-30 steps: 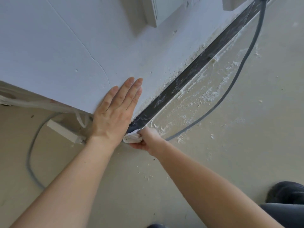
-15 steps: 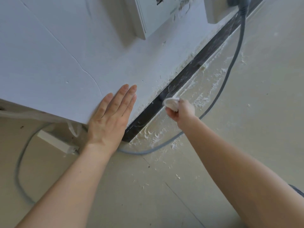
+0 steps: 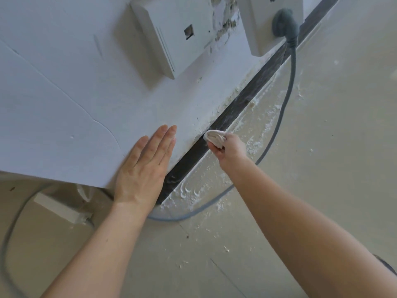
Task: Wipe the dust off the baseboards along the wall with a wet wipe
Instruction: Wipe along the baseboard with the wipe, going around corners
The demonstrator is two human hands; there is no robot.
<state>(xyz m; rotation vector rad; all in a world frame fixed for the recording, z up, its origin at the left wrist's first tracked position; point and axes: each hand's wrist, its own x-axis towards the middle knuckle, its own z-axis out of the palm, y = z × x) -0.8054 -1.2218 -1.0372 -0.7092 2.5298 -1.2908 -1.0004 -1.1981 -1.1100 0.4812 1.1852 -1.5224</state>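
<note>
Wet wipe (image 3: 213, 138) against baseboard (image 3: 187, 162) upper edge

Nothing to read here: no words, numbers or brand marks come through anywhere. The white wall box (image 3: 171, 35) carries one small dark square, too small to make out. The socket plate (image 3: 257, 24) and the grey plug (image 3: 284, 22) show no legible print.
</note>
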